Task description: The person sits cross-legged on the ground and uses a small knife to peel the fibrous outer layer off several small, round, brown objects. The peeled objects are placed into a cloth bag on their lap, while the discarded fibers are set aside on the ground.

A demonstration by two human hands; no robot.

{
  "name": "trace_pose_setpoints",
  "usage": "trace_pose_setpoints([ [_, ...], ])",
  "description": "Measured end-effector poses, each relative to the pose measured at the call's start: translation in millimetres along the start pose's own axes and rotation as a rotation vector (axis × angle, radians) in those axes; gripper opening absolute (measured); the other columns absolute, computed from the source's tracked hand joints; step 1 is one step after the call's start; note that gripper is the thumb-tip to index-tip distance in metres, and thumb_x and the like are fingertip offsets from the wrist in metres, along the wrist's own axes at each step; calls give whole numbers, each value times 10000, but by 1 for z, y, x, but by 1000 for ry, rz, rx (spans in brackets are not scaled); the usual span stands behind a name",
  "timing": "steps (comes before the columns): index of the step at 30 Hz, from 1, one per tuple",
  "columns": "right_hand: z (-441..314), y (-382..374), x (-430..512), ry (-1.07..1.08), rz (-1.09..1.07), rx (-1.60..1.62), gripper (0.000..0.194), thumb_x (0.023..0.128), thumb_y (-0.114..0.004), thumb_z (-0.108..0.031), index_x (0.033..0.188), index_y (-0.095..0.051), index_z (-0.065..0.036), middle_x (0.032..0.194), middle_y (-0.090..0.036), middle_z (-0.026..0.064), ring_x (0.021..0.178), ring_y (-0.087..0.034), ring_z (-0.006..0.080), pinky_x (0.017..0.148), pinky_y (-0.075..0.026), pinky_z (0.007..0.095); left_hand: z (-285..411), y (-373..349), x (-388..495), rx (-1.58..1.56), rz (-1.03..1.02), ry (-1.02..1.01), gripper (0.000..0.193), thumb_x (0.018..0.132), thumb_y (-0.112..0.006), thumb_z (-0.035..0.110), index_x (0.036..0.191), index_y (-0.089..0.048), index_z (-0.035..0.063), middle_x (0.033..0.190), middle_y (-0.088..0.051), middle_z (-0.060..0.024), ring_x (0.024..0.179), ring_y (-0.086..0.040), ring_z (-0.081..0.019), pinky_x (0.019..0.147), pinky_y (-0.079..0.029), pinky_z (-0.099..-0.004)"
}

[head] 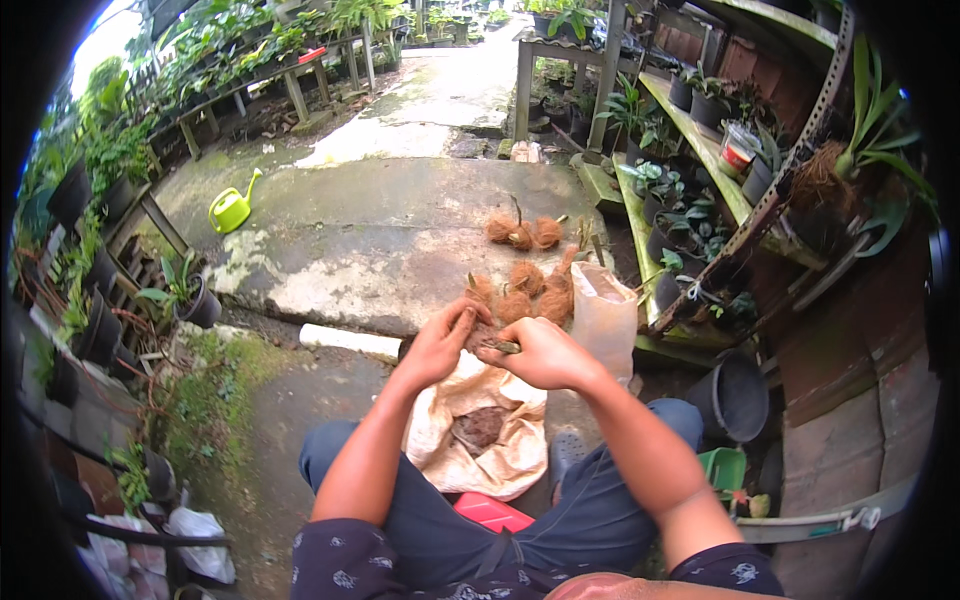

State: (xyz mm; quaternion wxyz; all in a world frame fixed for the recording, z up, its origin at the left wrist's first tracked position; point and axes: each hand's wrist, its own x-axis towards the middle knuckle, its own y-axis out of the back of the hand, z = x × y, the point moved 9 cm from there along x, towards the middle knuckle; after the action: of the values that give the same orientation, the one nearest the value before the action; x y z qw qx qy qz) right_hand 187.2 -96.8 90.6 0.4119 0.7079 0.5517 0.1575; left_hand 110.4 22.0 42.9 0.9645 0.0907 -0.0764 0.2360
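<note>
My left hand (441,343) and my right hand (546,354) meet above an open woven sack (521,457). Between them is a clump of moist brown growing medium (480,339), gripped from both sides. A short greenish-brown stem (504,346) pokes out of it by my right thumb and forefinger. Dark, crumbly medium (480,427) fills the sack's mouth, and the sack stands between my knees. Just past my hands lie several coconut-fibre balls (526,277), some with stems sticking out. My fingers hide part of the clump.
A tall whitish plastic bag (606,319) stands right of the fibre balls. Shelves of potted plants (709,150) line the right side, above a black bucket (727,397). A white pipe (351,341) lies on the left. Further off sits a lime-green watering can (234,206).
</note>
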Motion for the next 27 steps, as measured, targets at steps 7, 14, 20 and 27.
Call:
trace_pose_setpoints([
  [7,16,-70,-10,294,-396,92,311,923,-712,-305,1080,-747,-40,983,-730,237,940,-689,425,818,-528,471,13,-22,-87,618,-259,149,584,846,-822,495,1121,-696,-4,989,-721,-246,967,-705,-427,830,-553,-471],
  [14,10,-111,-15,470,-649,218,404,981,-682,-415,1028,-748,-19,825,-724,140,760,-659,267,715,-504,430,26,-37,-111,796,-595,320,425,956,-713,416,956,-688,-9,815,-683,-277,841,-668,-491,736,-522,-534],
  [20,21,-75,-1,383,-734,287,356,975,-709,-361,1138,-761,-48,903,-747,74,805,-644,163,744,-517,359,42,-29,-87,872,-470,125,492,977,-675,479,819,-701,14,679,-658,-249,681,-664,-475,602,-510,-547],
  [27,48,-57,30,327,-682,271,326,1007,-699,-268,1135,-716,32,987,-771,137,871,-615,117,819,-505,359,22,-19,-65,854,-439,104,332,1003,-647,377,1076,-773,79,809,-695,-227,787,-662,-451,723,-519,-510],
])
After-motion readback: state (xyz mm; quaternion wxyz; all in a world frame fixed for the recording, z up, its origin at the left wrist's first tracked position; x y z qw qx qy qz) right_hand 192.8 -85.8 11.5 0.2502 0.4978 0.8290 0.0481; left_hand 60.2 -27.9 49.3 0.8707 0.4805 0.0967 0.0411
